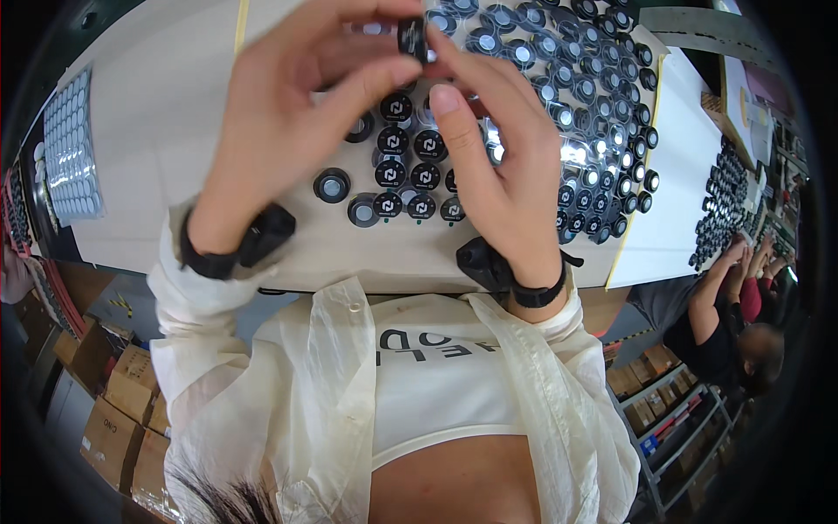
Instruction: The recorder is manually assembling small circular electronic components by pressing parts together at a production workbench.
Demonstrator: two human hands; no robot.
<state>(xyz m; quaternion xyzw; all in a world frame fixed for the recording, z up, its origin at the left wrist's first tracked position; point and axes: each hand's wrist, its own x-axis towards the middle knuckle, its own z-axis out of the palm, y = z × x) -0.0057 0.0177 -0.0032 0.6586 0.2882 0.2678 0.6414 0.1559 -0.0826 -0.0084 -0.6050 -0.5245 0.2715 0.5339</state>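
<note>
The person's left hand [288,122], at eleven o'clock, pinched a small black piece [412,39] between thumb and fingers, at twelve. The right hand [511,166], at one, had thumb and forefinger parted, a fingertip beside that piece; whether it gripped too could not be told. Black discs [393,141] lay in rows beneath at twelve on the pale table [157,113].
</note>
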